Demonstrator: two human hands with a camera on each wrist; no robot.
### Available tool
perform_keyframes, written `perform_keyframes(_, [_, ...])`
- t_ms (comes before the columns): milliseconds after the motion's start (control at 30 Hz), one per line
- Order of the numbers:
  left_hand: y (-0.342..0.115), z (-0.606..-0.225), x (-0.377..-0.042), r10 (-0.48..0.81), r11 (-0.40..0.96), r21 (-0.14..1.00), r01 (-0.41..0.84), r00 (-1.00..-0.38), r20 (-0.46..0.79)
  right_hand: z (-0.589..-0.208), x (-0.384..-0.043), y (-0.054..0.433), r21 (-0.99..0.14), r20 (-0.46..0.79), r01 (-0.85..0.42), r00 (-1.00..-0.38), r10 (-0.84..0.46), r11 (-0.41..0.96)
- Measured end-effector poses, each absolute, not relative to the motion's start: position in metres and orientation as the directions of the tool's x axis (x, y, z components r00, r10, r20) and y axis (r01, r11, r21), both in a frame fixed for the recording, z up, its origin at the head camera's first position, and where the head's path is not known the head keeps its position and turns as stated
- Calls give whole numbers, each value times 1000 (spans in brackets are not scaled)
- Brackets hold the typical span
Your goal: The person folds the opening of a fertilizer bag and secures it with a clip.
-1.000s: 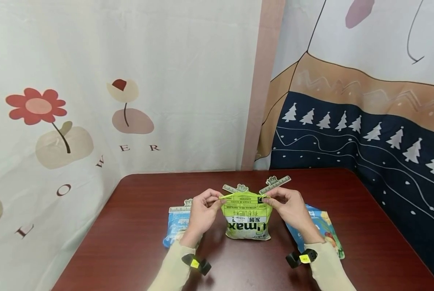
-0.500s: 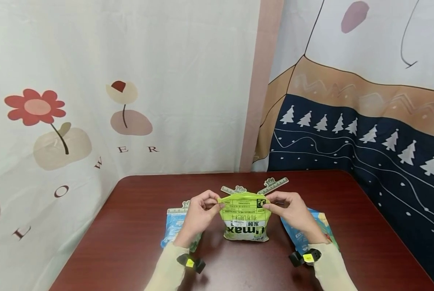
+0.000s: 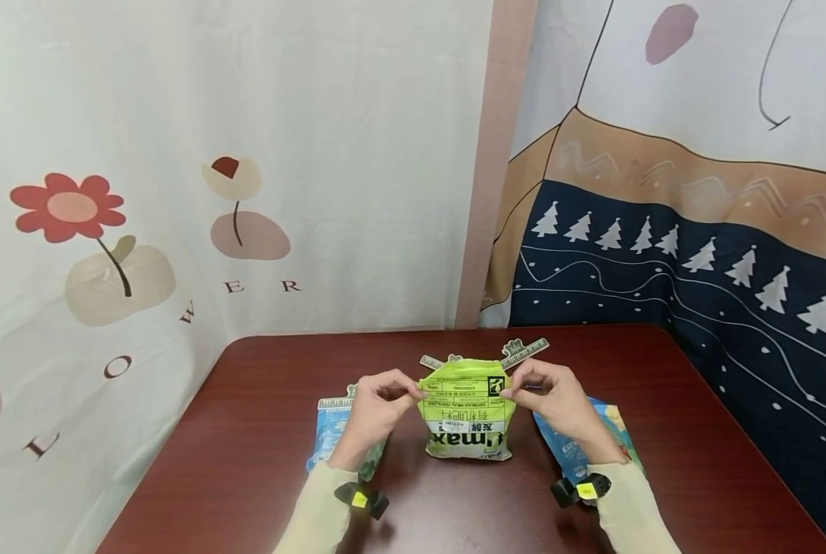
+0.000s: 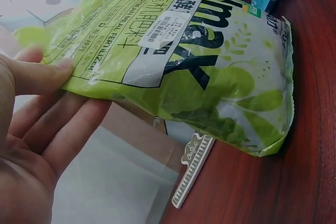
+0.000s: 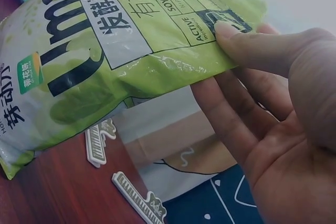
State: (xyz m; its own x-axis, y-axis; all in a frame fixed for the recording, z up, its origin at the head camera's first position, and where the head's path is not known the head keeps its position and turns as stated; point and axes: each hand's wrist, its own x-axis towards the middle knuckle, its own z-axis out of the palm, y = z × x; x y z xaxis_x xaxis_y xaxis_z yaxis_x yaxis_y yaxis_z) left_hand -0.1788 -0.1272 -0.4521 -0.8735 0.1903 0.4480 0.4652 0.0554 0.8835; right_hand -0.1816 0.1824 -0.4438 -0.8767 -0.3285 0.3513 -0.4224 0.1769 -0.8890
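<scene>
A green and white bag of soybean meal fertilizer stands on the table, its print upside down in the head view. My left hand pinches its left edge near the top, thumb on the printed face, as the left wrist view shows. At the upper right edge, my right hand pinches the bag the same way, its thumb beside a dark square logo. Behind the bag lie two ruler-shaped clips: one at right, and another at left partly hidden by the bag's top.
A blue bag with a similar clip on its top lies left, partly behind my left hand. Another blue bag lies under my right forearm. The dark red table ends at a printed curtain.
The bag's top edge has risen and now looks narrower, covering more of the left clip behind it. Both hands have spread slightly and stay at the bag's sides.
</scene>
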Motion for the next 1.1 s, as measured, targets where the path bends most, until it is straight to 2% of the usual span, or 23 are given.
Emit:
perform_keyframes(133, [-129, -452, -178, 206, 45, 895, 444, -881, 426, -444, -181, 183, -872, 381, -456, -861, -336, 180])
perform_keyframes(233, [-130, -452, -178, 231, 47, 898, 437, -880, 416, -443, -180, 183, -879, 351, -430, -876, -332, 205])
perform_keyframes(500, [-133, -448, -176, 270, 177, 903, 391, -902, 337, -437, -177, 179, -875, 337, -425, -879, -338, 231])
perform_keyframes(767, [-131, -444, -177, 308, 259, 840, 476, -865, 395, -433, -173, 178, -818, 353, -455, -880, -316, 352])
perform_keyframes(1100, [-129, -444, -177, 304, 323, 759, 566, -821, 483, -429, -173, 177, -762, 401, -516, -851, -340, 392])
